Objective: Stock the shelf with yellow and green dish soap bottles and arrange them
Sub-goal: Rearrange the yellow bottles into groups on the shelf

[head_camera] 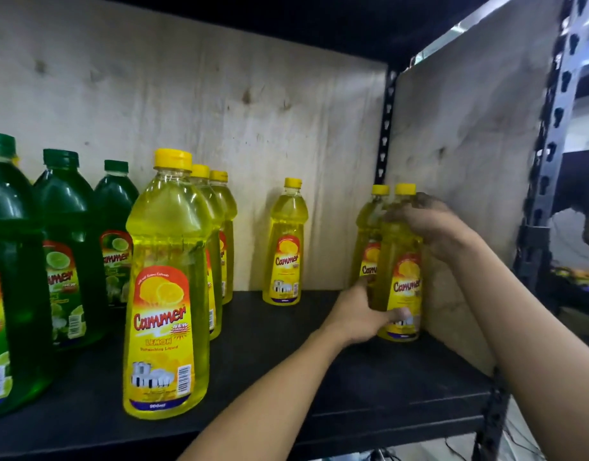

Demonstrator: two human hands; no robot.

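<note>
On the black shelf [270,361] a yellow dish soap bottle [401,277] stands upright near the right wall. My right hand [433,227] grips its upper part and my left hand [356,314] holds its lower label. A second yellow bottle [368,234] stands just behind it, partly hidden. One yellow bottle [285,247] stands alone at the back. A row of three yellow bottles [168,287] runs front to back left of centre. Three green bottles [70,247] stand in a row at the far left.
Plywood panels [220,94] close the shelf's back and right side. A black metal upright [549,144] with slots stands at the right front corner. Bare shelf board lies between the yellow row and my hands.
</note>
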